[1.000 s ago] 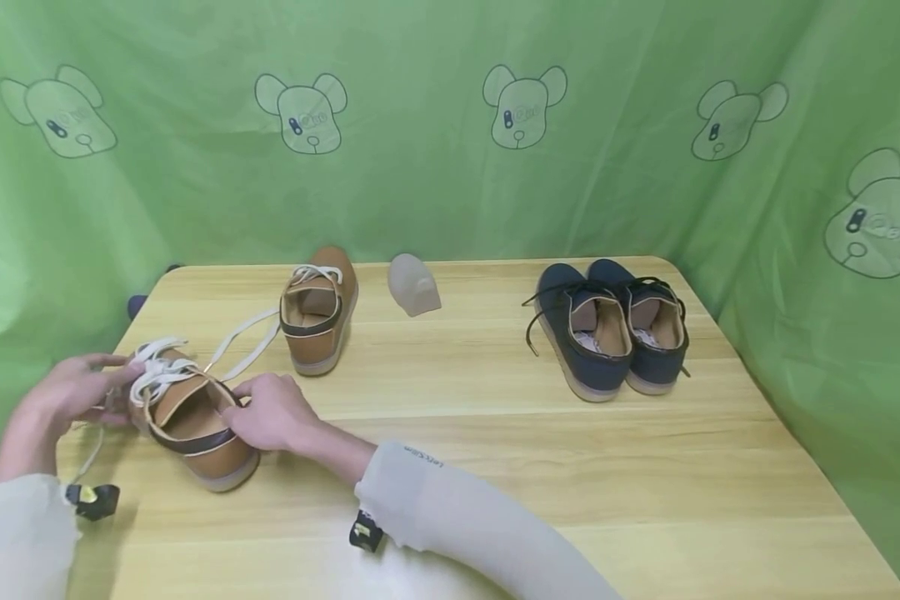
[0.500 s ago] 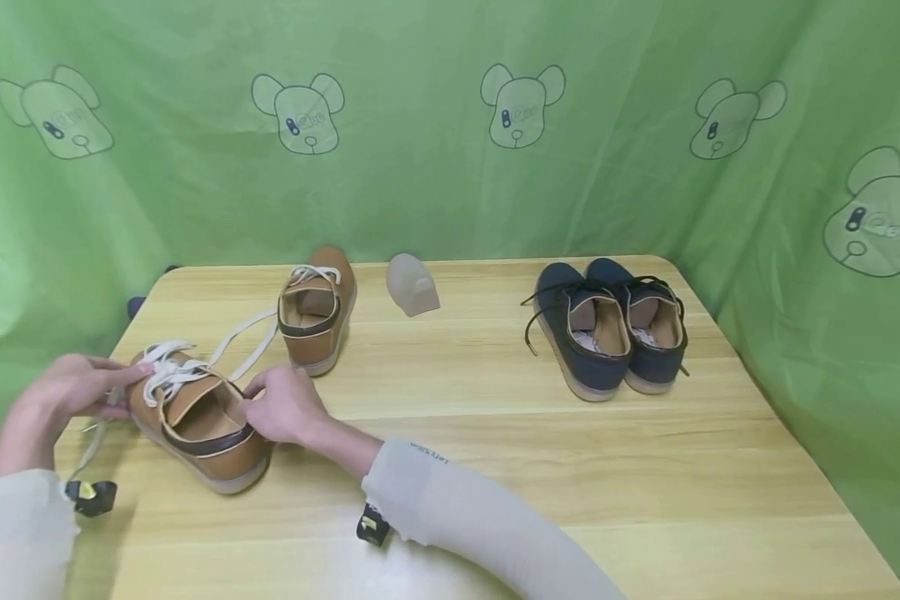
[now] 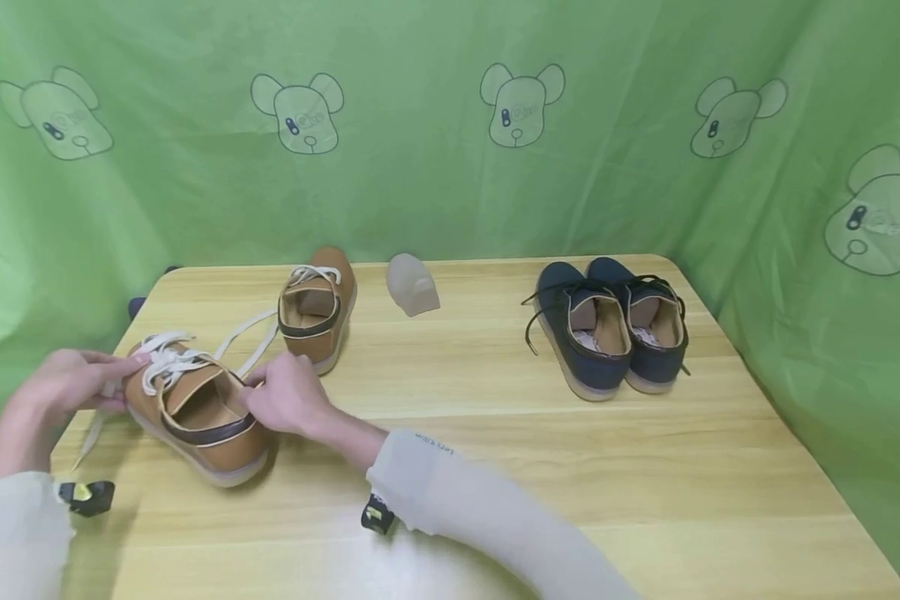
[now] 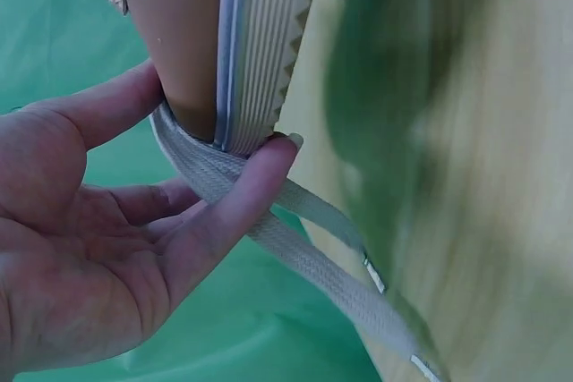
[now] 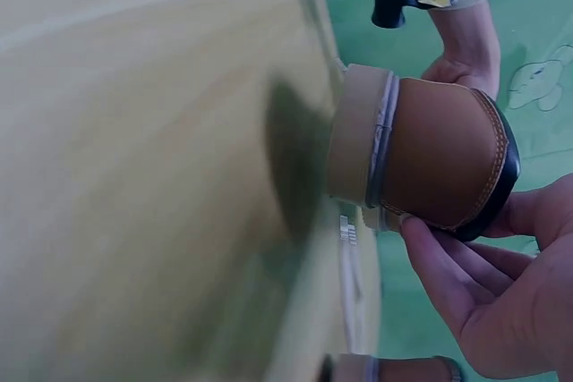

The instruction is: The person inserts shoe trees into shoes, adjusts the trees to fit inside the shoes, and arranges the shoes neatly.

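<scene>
A brown leather shoe [image 3: 228, 457] with white laces is held between both hands at the table's left side. My left hand [image 3: 71, 382] grips its toe, thumb on one side and fingers on the other. In the left wrist view, white laces [image 4: 309, 270] run past the toe under those fingers and trail down. At the shoe's collar, my right hand [image 3: 288, 398] pinches the side near the heel. The right wrist view shows the brown heel [image 5: 439, 149] with its dark collar, and a shadow on the table beside the sole.
A second brown shoe [image 3: 332, 265] stands just behind, toe to the back. Near the back edge lies a greyish-beige insole-like piece [image 3: 411, 287]. Two navy shoes [image 3: 587, 360] with dark laces stand side by side at the right. Green curtains [image 3: 435, 200] enclose the table [image 3: 570, 483].
The held shoe has shifted slightly right and swung a little in both hands. My right hand has moved right and farther back with it. The other shoes stay put.
</scene>
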`<state>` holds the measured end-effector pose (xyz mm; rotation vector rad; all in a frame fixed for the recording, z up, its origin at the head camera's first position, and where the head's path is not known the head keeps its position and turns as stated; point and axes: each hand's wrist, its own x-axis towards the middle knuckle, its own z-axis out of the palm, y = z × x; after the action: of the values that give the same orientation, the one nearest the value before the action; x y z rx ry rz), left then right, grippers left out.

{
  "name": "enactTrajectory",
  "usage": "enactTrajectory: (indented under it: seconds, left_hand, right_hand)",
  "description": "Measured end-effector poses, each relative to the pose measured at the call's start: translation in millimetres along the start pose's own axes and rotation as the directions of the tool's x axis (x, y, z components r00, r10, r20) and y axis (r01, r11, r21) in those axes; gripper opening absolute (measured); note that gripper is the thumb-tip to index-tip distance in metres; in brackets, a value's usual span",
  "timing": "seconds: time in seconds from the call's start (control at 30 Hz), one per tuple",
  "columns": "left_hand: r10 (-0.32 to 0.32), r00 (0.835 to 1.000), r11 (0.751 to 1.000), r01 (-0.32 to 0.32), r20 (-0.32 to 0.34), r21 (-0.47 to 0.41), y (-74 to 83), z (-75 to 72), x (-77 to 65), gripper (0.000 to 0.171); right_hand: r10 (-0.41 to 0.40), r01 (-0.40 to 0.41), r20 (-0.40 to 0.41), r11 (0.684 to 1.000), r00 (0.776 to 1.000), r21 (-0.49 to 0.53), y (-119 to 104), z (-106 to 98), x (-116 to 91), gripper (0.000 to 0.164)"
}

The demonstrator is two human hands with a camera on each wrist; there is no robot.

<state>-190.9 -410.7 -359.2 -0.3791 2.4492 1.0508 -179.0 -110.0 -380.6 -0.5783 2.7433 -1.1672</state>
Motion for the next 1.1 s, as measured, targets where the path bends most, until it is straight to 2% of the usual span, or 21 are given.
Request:
enactTrajectory:
  seconds: [0.13,0.27,0.33,0.47,0.57,0.67,0.8,0.9,1.0,1.1]
  left_hand:
    - [0.035,0.999,0.999,-0.035,-0.041,0.009,11.3,-4.1,-5.7,0.101]
    - [0.083,0.991,0.996,-0.079,-0.103,0.049,30.6,-1.2,-10.3,0.101]
    - [0.113,0.981,0.992,-0.103,-0.157,0.069,41.3,3.6,-11.3,0.100]
    - [0.167,0.951,0.986,-0.159,-0.262,0.054,61.4,14.3,-13.7,0.097]
    - [0.195,0.932,0.978,-0.207,-0.305,-0.007,76.5,20.0,-17.6,0.093]
    - [0.215,0.915,0.964,-0.254,-0.341,-0.074,93.8,25.4,-21.5,0.089]
    - [0.242,0.899,0.940,-0.310,-0.364,-0.141,119.5,34.5,-25.3,0.079]
    - [0.272,0.890,0.915,-0.357,-0.366,-0.187,138.4,44.2,-26.5,0.069]
    - [0.307,0.880,0.892,-0.398,-0.363,-0.212,157.8,58.1,-25.3,0.060]
    - [0.338,0.879,0.881,-0.421,-0.336,-0.215,177.1,74.5,-21.3,0.055]
  right_hand:
    - [-0.010,0.010,-0.003,1.000,1.000,0.011,-5,-16,5,0.014]
    - [-0.041,0.041,0.000,0.999,0.999,0.027,-5,-37,9,0.015]
    - [-0.043,0.043,0.007,0.997,0.999,0.058,-3,-49,9,0.016]
    - [0.003,-0.005,0.009,0.979,1.000,0.202,1,-71,5,0.012]
    - [0.028,-0.030,0.011,0.956,1.000,0.292,3,-88,3,0.014]
    - [0.023,-0.029,0.024,0.944,0.999,0.328,7,-108,2,0.016]
    - [0.023,-0.039,0.048,0.928,0.999,0.370,16,-133,1,0.017]
    - [0.022,-0.033,0.035,0.927,0.999,0.374,23,-151,-3,0.018]
    - [0.029,-0.036,0.025,0.931,0.999,0.364,31,-166,-10,0.022]
    - [0.049,-0.061,0.044,0.939,0.998,0.338,40,-181,-17,0.033]
